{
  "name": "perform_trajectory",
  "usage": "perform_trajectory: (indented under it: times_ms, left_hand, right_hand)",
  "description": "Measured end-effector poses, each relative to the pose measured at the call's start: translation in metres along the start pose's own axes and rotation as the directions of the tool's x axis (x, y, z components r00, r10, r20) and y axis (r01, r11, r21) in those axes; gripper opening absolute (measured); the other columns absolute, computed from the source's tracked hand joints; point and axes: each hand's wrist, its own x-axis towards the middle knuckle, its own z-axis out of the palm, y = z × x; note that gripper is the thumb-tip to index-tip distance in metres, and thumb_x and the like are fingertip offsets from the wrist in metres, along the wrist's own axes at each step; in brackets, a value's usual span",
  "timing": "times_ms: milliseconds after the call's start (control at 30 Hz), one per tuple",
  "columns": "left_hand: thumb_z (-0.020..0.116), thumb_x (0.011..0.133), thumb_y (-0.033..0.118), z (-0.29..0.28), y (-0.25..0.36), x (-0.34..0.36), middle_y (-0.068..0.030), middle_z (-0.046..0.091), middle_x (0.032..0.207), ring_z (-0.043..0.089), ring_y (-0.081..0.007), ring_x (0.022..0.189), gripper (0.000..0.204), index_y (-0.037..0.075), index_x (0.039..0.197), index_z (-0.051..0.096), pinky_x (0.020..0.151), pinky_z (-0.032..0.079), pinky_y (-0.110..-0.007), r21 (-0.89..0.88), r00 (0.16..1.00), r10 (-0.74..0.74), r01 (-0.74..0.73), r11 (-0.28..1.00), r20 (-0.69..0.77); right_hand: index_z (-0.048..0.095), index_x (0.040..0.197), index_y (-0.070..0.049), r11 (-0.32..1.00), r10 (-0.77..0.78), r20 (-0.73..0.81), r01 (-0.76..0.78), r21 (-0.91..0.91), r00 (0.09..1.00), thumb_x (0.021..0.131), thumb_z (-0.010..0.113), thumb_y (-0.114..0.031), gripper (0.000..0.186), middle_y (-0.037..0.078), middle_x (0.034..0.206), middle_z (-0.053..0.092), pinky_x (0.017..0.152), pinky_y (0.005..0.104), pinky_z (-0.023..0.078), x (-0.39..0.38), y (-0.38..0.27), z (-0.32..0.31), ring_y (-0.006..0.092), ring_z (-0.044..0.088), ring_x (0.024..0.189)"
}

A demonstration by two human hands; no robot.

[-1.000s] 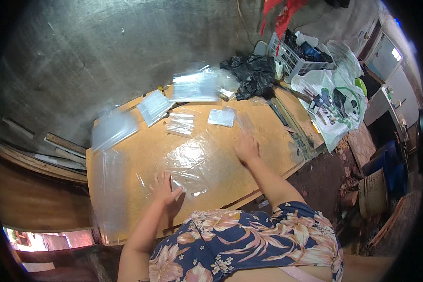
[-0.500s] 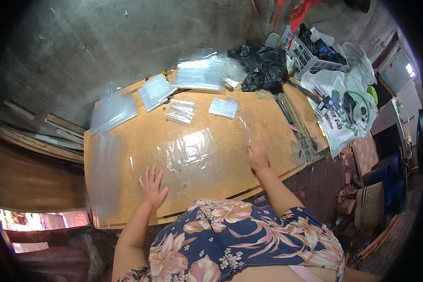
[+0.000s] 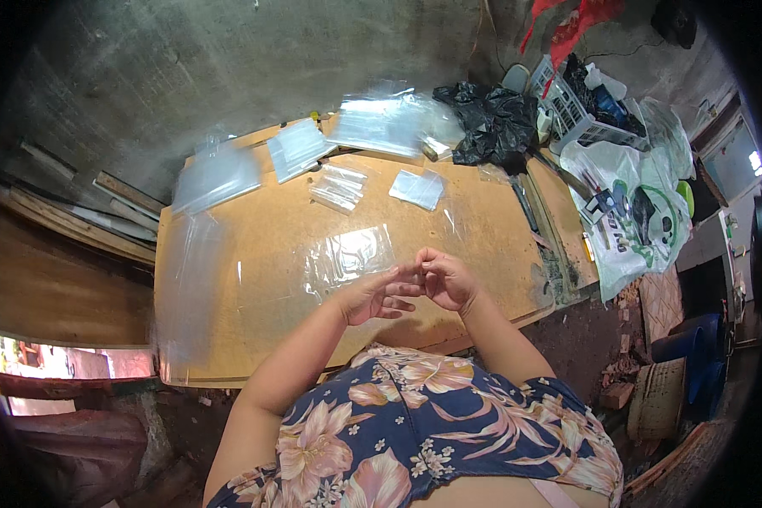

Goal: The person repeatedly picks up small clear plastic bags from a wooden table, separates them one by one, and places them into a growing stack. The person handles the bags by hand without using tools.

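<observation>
My left hand [image 3: 374, 296] is raised over the near part of the wooden table [image 3: 279, 339], its fingers stretched toward the right. Its fingertips meet my right hand [image 3: 449, 281], whose fingers are curled into a pinch. Whatever lies in that pinch, if anything, is too small or too clear to make out. Just beyond my hands a clear plastic sheet [image 3: 351, 254] lies flat and catches the light. Farther back are a small clear plastic packet [image 3: 340, 188] and a small stack of whitish plastic bags [image 3: 417, 188].
Stacks of clear plastic bags line the far edge: a left stack [image 3: 218, 176], a middle stack [image 3: 299, 149] and a shiny larger stack [image 3: 377, 127]. At back right are a black plastic bag [image 3: 493, 127], a grey crate [image 3: 567, 114] and a white plastic bag [image 3: 605, 229] with tools.
My left hand has lifted off the table's left side and moved right. My right hand has shifted slightly left, and the two now meet. My view has tilted a little.
</observation>
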Motion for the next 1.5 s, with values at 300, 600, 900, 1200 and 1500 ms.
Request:
perform_trajectory:
  times_ms: [300, 600, 900, 1200, 1500]
  left_hand:
    - [0.068, 0.077, 0.010, -0.005, 0.004, 0.007, -0.0021, 0.057, 0.071, 0.055, -0.0103, 0.066, 0.034, 0.004, 0.103, 0.048, 0.061, 0.046, -0.025, 0.644, 0.966, 0.171, -0.006, 0.765, -0.194]
    - [0.065, 0.077, 0.005, -0.032, -0.011, 0.041, -0.0053, 0.059, 0.077, 0.060, -0.0157, 0.068, 0.056, 0.001, 0.124, 0.035, 0.060, 0.047, -0.026, 0.128, 0.882, 0.168, -0.124, 0.984, -0.440]
    - [0.063, 0.075, 0.009, -0.060, -0.036, 0.073, -0.0123, 0.063, 0.075, 0.061, -0.0301, 0.072, 0.023, 0.002, 0.096, 0.057, 0.065, 0.048, -0.037, 0.900, 0.568, 0.727, 0.060, 0.432, -0.386]
    - [0.064, 0.071, 0.021, -0.059, -0.052, 0.051, -0.0163, 0.048, 0.123, 0.042, -0.0353, 0.115, 0.034, 0.014, 0.104, 0.061, 0.093, 0.033, -0.051, 0.971, 0.558, 0.824, 0.236, -0.048, -0.095]
    - [0.058, 0.076, 0.039, -0.042, -0.061, 0.046, -0.0168, 0.027, 0.140, 0.019, -0.0382, 0.131, 0.048, 0.026, 0.122, 0.052, 0.100, 0.015, -0.062, 0.911, 0.666, 0.704, 0.407, -0.064, -0.248]
  right_hand:
    - [0.046, 0.112, -0.005, 0.884, 0.194, -0.231, -0.272, -0.381, 0.953, 0.080, 0.061, -0.012, 0.036, 0.015, 0.089, 0.061, 0.073, 0.0337, 0.053, 0.004, -0.009, -0.008, 0.0239, 0.063, 0.082]
    - [0.032, 0.120, -0.001, 0.895, -0.416, -0.574, 0.205, -0.397, 0.705, 0.082, 0.054, 0.003, 0.045, 0.012, 0.094, 0.054, 0.063, 0.0275, 0.054, 0.041, 0.050, -0.030, 0.0201, 0.062, 0.078]
    - [0.059, 0.087, -0.003, 0.110, -0.739, -0.271, -0.286, -0.952, 0.617, 0.076, 0.062, -0.007, 0.012, 0.011, 0.077, 0.060, 0.066, 0.0328, 0.047, 0.028, 0.077, -0.075, 0.0246, 0.059, 0.073]
    - [0.060, 0.102, -0.008, -0.373, -0.597, 0.026, -0.249, -0.894, 0.802, 0.077, 0.060, -0.017, 0.027, 0.014, 0.114, 0.050, 0.092, 0.0438, 0.034, -0.001, 0.066, -0.051, 0.0290, 0.044, 0.110]
    - [0.054, 0.113, -0.006, -0.418, -0.406, 0.027, -0.159, -0.894, 0.914, 0.082, 0.056, -0.023, 0.036, 0.014, 0.129, 0.043, 0.099, 0.0472, 0.029, -0.005, 0.069, -0.062, 0.0310, 0.036, 0.123]
